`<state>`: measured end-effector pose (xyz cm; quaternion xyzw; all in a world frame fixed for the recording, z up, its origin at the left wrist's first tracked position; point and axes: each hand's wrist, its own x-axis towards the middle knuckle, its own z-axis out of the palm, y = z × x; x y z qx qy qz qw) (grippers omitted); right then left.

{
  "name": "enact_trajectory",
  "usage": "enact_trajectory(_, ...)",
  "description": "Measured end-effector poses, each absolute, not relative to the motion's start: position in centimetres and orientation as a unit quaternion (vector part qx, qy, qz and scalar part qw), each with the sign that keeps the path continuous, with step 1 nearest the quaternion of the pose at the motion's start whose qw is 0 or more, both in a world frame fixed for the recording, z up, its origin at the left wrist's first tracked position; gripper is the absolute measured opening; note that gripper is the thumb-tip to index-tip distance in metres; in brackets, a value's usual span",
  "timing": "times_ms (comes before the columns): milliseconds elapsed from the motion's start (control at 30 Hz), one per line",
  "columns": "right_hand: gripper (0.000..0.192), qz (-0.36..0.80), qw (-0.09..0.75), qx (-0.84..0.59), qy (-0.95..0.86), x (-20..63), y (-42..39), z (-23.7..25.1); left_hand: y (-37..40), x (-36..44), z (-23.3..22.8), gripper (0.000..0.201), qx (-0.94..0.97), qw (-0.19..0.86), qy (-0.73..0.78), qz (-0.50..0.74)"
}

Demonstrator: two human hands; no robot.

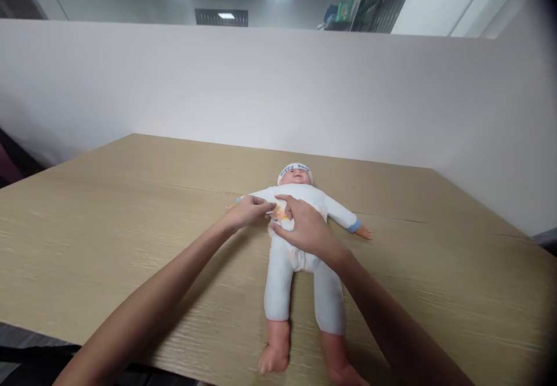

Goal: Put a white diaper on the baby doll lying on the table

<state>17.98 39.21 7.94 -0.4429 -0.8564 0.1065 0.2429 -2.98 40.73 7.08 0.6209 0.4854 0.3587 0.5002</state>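
A baby doll (278,293) lies on its back, its feet toward me and its arms spread. It has on a white suit with blue cuffs and a white cap (287,171) with blue lettering. Around its waist, over the suit, is a diaper (300,256) with a printed front. My left hand (250,212) is closed in a pinch at the diaper's left side edge. Over the diaper's front is my right hand (304,223), thumb and fingers apart and curved around the printed patch. The right hand hides part of the diaper and the doll's belly.
The doll rests on a wood-grain table (130,229) with a thin seam across it. A white partition (217,84) stands behind the table, with glass above it. Below the near edge, dark shapes show at the lower left.
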Motion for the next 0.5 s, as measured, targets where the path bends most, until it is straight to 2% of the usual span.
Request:
enact_trajectory(133,0.051,0.137,0.265,-0.462,-0.835,18.2,39.6,8.0,41.1,-0.5,6.6,0.048,0.625,0.515,0.460,0.363)
enact_trajectory(300,0.038,0.166,0.278,-0.487,-0.811,18.4,40.1,7.9,41.4,-0.1,4.7,0.044,0.592,0.544,0.401,0.438)
enact_trajectory(500,0.037,0.167,0.288,-0.497,-0.801,18.5,40.4,7.5,41.0,0.1,1.8,0.042,0.639,0.421,0.425,0.484)
